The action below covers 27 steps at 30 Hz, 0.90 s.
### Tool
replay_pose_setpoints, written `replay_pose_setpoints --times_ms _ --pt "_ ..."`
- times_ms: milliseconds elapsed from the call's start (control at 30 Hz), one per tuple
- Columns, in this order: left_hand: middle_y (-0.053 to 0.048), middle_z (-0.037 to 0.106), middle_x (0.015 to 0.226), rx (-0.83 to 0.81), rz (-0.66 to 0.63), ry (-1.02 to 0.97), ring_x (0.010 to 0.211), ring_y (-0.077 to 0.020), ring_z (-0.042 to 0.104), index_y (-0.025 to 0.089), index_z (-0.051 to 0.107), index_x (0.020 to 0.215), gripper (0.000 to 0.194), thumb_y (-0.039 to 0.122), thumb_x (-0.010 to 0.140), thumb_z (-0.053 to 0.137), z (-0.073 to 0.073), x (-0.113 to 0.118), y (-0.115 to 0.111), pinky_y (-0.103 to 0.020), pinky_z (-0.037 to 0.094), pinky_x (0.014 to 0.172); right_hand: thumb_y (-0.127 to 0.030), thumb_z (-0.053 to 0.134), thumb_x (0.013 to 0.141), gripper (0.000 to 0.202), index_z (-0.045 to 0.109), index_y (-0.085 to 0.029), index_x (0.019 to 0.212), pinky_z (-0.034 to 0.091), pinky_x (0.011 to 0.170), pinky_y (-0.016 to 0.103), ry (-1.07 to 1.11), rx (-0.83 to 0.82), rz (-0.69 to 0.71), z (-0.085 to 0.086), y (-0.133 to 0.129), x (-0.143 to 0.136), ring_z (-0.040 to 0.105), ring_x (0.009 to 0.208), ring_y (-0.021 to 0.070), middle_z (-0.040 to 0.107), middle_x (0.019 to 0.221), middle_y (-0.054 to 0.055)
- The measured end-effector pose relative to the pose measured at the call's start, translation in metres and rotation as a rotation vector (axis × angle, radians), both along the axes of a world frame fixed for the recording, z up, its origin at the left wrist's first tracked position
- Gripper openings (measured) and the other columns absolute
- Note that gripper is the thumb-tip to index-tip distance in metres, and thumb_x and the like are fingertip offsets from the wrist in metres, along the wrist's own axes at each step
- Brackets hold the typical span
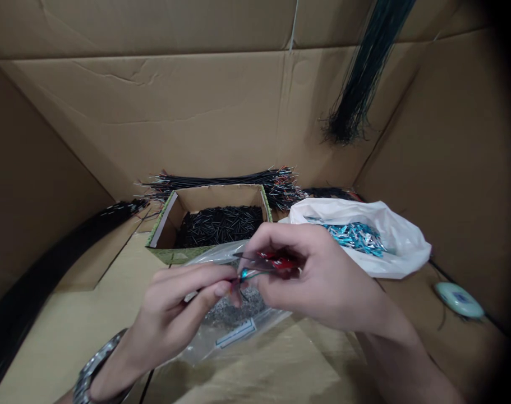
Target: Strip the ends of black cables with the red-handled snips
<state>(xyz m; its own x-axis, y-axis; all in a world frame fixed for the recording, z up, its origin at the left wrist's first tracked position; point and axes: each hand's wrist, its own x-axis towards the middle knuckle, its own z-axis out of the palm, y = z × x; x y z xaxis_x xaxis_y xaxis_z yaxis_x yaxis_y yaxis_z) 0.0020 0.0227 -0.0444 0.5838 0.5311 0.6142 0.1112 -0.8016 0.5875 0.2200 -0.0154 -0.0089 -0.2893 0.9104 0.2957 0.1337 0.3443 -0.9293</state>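
Wire (250, 274) is pinched firmly by the left hand (177, 303), presumably for steadiness; a red tool (279, 260) is clasped in the right hand (322, 280).

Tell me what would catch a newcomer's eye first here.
Probably the red-handled tool in the right hand, meeting the left hand at the centre. Next, the shiny blue pieces in the white bag at right. Then the dark bundle of wires hanging at upper right.
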Motion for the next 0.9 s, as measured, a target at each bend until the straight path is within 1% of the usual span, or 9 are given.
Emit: replay_pose_setpoints --times_ms 100,167,267,433,567,667,733,833,900 --pt "0.006 0.073 0.075 -0.122 -0.003 0.015 0.057 -0.0074 0.059 0.025 0.071 0.096 0.022 0.011 0.1 0.055 0.001 0.0 -0.003 -0.017 0.044 0.051 -0.003 0.069 0.078 0.023 0.069 -0.024 0.087 0.041 0.056 0.01 0.001 0.083 -0.011 -0.001 0.0 -0.001 0.054 0.064 0.004 0.064 0.075 -0.01" --pt "0.005 0.072 0.076 -0.216 -0.016 0.028 0.055 -0.0071 0.054 0.025 0.07 0.09 0.026 0.015 0.103 0.05 0.002 0.0 -0.004 -0.018 0.04 0.048 -0.008 0.069 0.084 0.017 0.069 -0.024 0.089 0.044 0.06 0.011 -0.015 0.129 -0.004 -0.001 0.002 0.001 0.058 0.068 0.0046 0.068 0.08 -0.009" --pt "0.004 0.071 0.073 -0.366 -0.057 0.032 0.051 -0.0076 0.046 0.024 0.069 0.089 0.031 0.023 0.107 0.043 0.004 0.001 -0.007 -0.02 0.036 0.047 -0.014 0.068 0.088 0.009 0.069 -0.022 0.092 0.044 0.06 0.012 -0.045 0.184 -0.009 -0.001 0.006 0.004 0.058 0.069 0.0049 0.069 0.082 -0.008" --pt "0.002 0.066 0.065 -0.649 -0.105 0.068 0.05 -0.0092 0.04 0.021 0.067 0.087 0.036 0.037 0.108 0.043 0.009 0.005 -0.008 -0.022 0.031 0.045 -0.009 0.067 0.085 0.012 0.068 -0.019 0.091 0.043 0.059 0.016 -0.143 0.219 -0.048 -0.001 0.007 0.004 0.056 0.067 0.0067 0.065 0.077 -0.007" --pt "0.004 0.056 0.057 -0.916 -0.179 0.083 0.045 -0.0085 0.03 0.019 0.062 0.087 0.036 0.043 0.106 0.043 0.013 0.005 -0.002 -0.022 0.021 0.041 -0.004 0.066 0.079 0.015 0.066 -0.017 0.087 0.042 0.061 0.018 -0.277 0.353 -0.143 -0.004 0.005 0.001 0.054 0.065 0.0076 0.063 0.075 -0.006" --pt "0.006 0.047 0.053 -1.014 -0.232 0.096 0.045 -0.0081 0.025 0.019 0.059 0.083 0.036 0.043 0.105 0.046 0.016 0.003 0.001 -0.021 0.018 0.041 -0.005 0.064 0.081 0.016 0.066 -0.017 0.091 0.042 0.064 0.02 -0.352 0.436 -0.155 -0.009 0.004 -0.002 0.055 0.068 0.0085 0.065 0.08 -0.004" --pt "0.007 0.042 0.05 -1.064 -0.279 0.155 0.044 -0.0077 0.025 0.017 0.059 0.08 0.038 0.044 0.104 0.048 0.015 0.003 0.001 -0.021 0.019 0.042 -0.006 0.064 0.083 0.018 0.066 -0.017 0.096 0.043 0.067 0.021 -0.386 0.478 -0.172 -0.011 0.005 -0.003 0.059 0.073 0.0102 0.068 0.086 -0.002" --pt "0.007 0.041 0.049 -1.123 -0.367 0.22 0.043 -0.0071 0.027 0.016 0.06 0.078 0.043 0.049 0.103 0.048 0.011 0.006 0.0 -0.021 0.019 0.042 -0.01 0.065 0.086 0.017 0.067 -0.019 0.1 0.046 0.07 0.023 -0.388 0.536 -0.327 -0.008 0.01 0.005 0.063 0.075 0.013 0.072 0.089 -0.001" --pt "0.007 0.04 0.05 -1.116 -0.342 0.166 0.042 -0.0069 0.025 0.017 0.059 0.081 0.043 0.052 0.103 0.046 0.008 0.008 0.001 -0.021 0.018 0.041 -0.019 0.065 0.089 0.011 0.069 -0.02 0.1 0.047 0.07 0.026 -0.398 0.513 -0.505 -0.004 0.018 0.023 0.064 0.073 0.0156 0.074 0.087 0.0"
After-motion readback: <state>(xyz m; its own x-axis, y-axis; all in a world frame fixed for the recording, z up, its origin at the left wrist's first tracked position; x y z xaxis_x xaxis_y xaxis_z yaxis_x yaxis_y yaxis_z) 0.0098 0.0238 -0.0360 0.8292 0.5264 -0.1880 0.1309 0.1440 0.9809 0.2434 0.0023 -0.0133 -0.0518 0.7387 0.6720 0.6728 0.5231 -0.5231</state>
